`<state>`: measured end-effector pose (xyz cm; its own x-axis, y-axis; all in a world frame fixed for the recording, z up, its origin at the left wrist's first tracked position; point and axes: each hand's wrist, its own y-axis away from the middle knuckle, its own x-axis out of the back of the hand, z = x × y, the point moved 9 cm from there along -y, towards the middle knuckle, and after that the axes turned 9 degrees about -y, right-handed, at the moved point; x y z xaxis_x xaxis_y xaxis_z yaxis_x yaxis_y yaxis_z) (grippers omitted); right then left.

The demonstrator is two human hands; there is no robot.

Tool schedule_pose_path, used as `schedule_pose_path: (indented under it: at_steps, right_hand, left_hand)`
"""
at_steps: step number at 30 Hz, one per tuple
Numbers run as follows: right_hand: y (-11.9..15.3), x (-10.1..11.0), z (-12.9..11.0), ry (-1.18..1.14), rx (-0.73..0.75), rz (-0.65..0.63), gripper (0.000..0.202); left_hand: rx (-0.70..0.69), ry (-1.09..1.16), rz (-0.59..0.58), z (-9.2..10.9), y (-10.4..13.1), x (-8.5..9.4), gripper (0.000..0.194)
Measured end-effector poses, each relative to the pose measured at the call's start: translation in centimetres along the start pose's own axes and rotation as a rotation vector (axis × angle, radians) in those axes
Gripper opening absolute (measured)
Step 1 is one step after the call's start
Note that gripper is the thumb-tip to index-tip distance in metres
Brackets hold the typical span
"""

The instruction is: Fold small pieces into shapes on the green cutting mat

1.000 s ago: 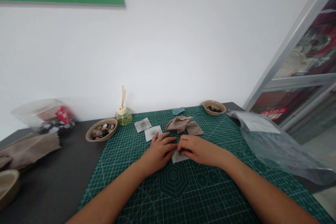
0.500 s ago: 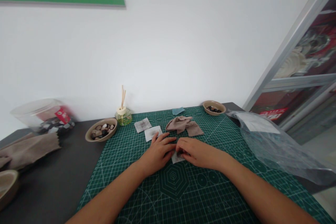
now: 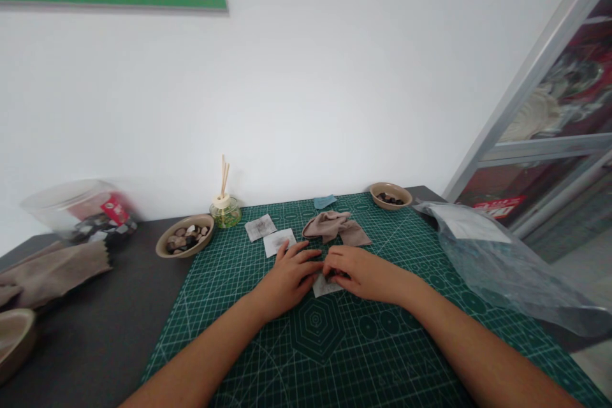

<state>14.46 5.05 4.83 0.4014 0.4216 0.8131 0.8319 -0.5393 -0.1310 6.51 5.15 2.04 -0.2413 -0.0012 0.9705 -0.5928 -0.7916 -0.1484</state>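
On the green cutting mat point(image 3: 316, 331), my left hand point(image 3: 289, 280) lies with fingers spread, its fingertips at the upper left edge of a smudged white paper square point(image 3: 327, 287). My right hand point(image 3: 354, 273) is bent over that same square, fingers curled and pinched on a small dark stone that is mostly hidden beneath them. Two more white squares with grey smudges, one point(image 3: 261, 227) farther left and one point(image 3: 278, 242) just beyond my left fingers, lie flat. A crumpled brown cloth point(image 3: 329, 227) rests beyond my right hand.
A bowl of mixed stones point(image 3: 185, 237) and a reed diffuser point(image 3: 225, 210) stand at left. Another bowl point(image 3: 391, 196) holds dark stones at back right, near a blue piece point(image 3: 324, 202). A plastic bag point(image 3: 497, 274) covers the right edge. Brown cloth point(image 3: 57, 271) and a clear tub point(image 3: 79, 210) lie far left.
My right hand has shifted slightly up and to the right over the paper square, baring more of its smudged surface. My left hand stays in place.
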Motion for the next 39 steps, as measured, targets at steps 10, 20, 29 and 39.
schedule_pose_path:
  at_steps: [10, 20, 29, 39]
  right_hand:
    - [0.0, -0.1, -0.33, 0.008, -0.001, -0.024, 0.018]
    - [-0.02, -0.54, -0.69, 0.012, 0.006, -0.034, 0.018]
    - [-0.01, -0.33, -0.73, -0.007, -0.006, -0.037, 0.016]
    - [0.01, -0.37, -0.43, -0.005, -0.008, -0.031, 0.017]
  left_hand:
    - [0.007, 0.006, -0.003, 0.05, 0.03, 0.14, 0.029]
    - [0.002, -0.001, 0.003, -0.02, 0.02, 0.01, 0.027]
    - [-0.006, 0.0, 0.007, 0.06, 0.03, 0.06, 0.028]
    - [-0.003, 0.001, 0.014, 0.08, 0.06, 0.17, 0.027]
